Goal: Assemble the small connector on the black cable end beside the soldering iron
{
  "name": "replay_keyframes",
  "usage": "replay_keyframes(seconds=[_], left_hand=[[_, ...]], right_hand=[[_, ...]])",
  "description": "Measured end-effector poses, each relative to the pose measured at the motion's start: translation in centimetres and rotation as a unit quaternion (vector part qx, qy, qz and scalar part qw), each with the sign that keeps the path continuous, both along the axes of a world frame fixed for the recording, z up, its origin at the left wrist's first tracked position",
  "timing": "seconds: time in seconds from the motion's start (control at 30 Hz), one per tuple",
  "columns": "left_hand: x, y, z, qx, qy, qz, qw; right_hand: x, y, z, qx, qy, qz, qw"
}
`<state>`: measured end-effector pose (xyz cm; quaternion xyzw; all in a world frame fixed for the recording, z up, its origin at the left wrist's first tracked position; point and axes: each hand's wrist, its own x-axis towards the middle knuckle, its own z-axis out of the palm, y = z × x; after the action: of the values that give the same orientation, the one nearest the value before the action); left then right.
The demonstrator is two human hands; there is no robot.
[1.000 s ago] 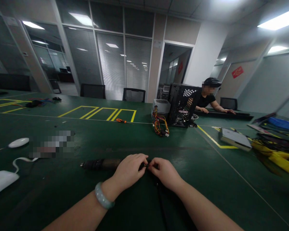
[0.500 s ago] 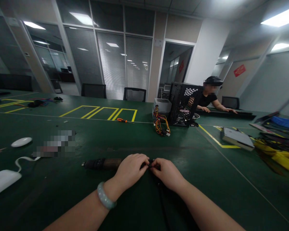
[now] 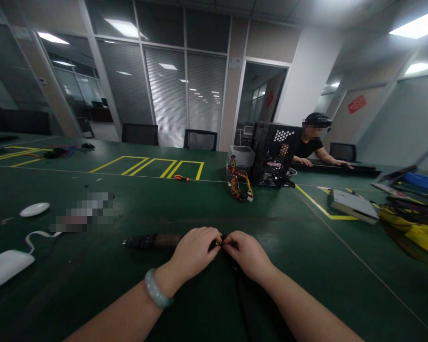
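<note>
The left grip (image 3: 197,247) is closed over the right end of the dark tool (image 3: 157,242), its fingers curled down and its tips meeting near a small yellowish detail too small to identify. The right grip (image 3: 248,254) is pinched, thumb to fingers, seemingly on the end of the black cable (image 3: 241,301); most of that small piece is hidden, so its exact shape cannot be told. The 2 sets of fingertips are right beside each other, perhaps touching.

For this fine fingertip work, the left grip would do best as a firm anchor, holding the tool flat on the tabletop (image 3: 288,237) so it cannot roll. The right grip should hold its piece close to the end and in line with the tool, moving by small, straight adjustments rather than force. Slack in the cable would spare the joint any sideways pull.

The tool lies across the near middle of the tabletop, its metal tip pointing left, well clear of the left grip, and its right end under those fingers. The cable runs from beneath the right grip toward the near edge.
</note>
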<state>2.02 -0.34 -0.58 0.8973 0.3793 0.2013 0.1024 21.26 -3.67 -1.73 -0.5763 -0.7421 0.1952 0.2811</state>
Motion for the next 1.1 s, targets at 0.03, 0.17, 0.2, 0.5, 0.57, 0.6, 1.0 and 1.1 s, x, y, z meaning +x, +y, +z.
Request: replay_keyframes(seconds=[0.03,0.17,0.2,0.5,0.57,0.6,1.0,1.1], left_hand=[[0.02,-0.02,0.02,0.001,0.002,0.001,1.000],[0.10,0.00,0.08,0.003,0.004,0.004,1.000],[0.11,0.03,0.06,0.003,0.001,0.003,1.000],[-0.07,0.29,-0.31,0.000,-0.006,-0.003,1.000],[-0.10,0.27,-0.27,0.000,-0.007,-0.005,1.000],[-0.09,0.25,-0.25,0.002,-0.009,-0.006,1.000],[0.00,0.14,-0.60,0.016,-0.027,-0.007,0.999],[-0.13,0.18,-0.70,0.010,-0.042,0.005,0.999]], right_hand=[[-0.03,0.04,0.01,0.003,0.001,0.000,1.000],[-0.19,0.17,0.04,0.011,0.002,0.004,1.000],[-0.21,0.18,0.06,0.012,0.001,0.006,1.000],[0.44,0.22,0.17,-0.018,-0.008,-0.002,1.000],[0.47,0.18,0.22,-0.021,-0.009,-0.002,1.000],[0.42,0.16,0.24,-0.022,-0.008,0.000,1.000],[0.26,0.23,0.49,-0.018,-0.014,0.000,1.000],[0.38,0.19,0.54,-0.020,-0.011,0.006,1.000]])
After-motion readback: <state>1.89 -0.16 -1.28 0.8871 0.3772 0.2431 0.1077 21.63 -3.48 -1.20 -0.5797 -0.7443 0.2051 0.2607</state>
